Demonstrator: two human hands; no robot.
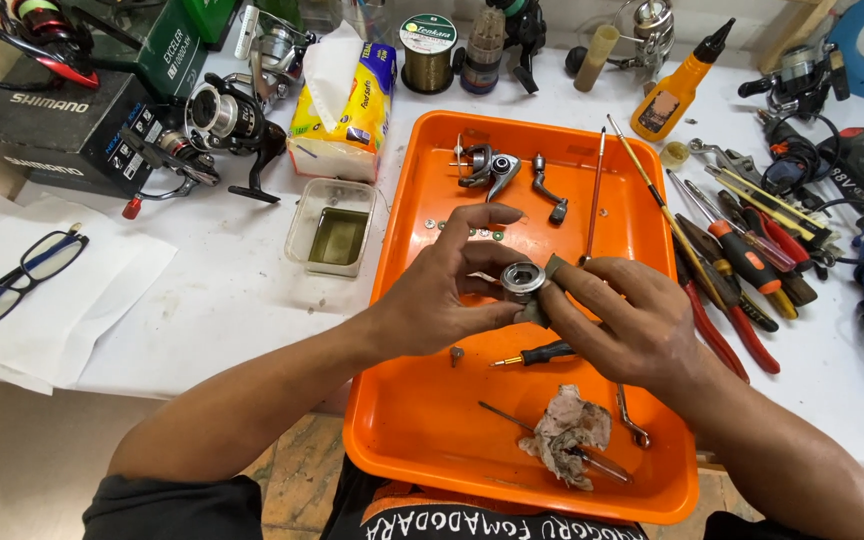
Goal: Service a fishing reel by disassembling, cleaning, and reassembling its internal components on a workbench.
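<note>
Over the orange tray [407,440], both the left hand [442,290] and right hand [622,320] pinched a small metal reel part [523,280], other removed pieces lying loose, reassembly apparently undone.

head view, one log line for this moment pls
left hand: holds round metal part | right hand: on same part with cloth bit | over orange tray

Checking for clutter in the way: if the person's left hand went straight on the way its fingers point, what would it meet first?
The left hand points right, across the orange tray. It would probably meet the small metal reel part it already grips, then the right hand just behind; depth is unclear.
</note>
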